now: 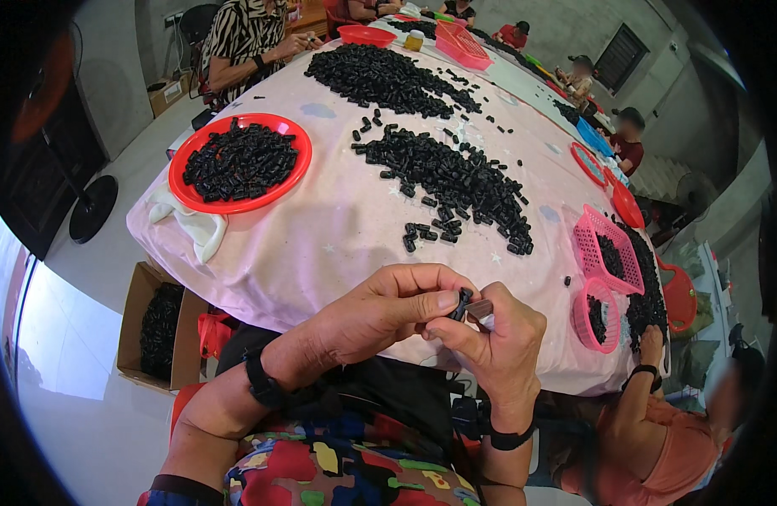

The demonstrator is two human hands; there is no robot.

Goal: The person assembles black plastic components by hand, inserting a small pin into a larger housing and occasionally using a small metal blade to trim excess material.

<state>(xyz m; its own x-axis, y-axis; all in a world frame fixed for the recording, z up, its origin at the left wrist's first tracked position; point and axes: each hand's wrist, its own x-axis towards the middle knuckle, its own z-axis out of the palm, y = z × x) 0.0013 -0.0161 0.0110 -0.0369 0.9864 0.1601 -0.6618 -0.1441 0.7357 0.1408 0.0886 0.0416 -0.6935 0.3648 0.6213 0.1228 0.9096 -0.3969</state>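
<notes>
Above the near edge of a cloth-covered surface (321, 244), a left hand (397, 308) pinches a small black part (464, 300) while the right hand (508, 341) grips its other side. Directly beyond the hands lies a heap of black pieces (456, 177); ahead and leftward, a red basin (303, 160) holds more.
</notes>
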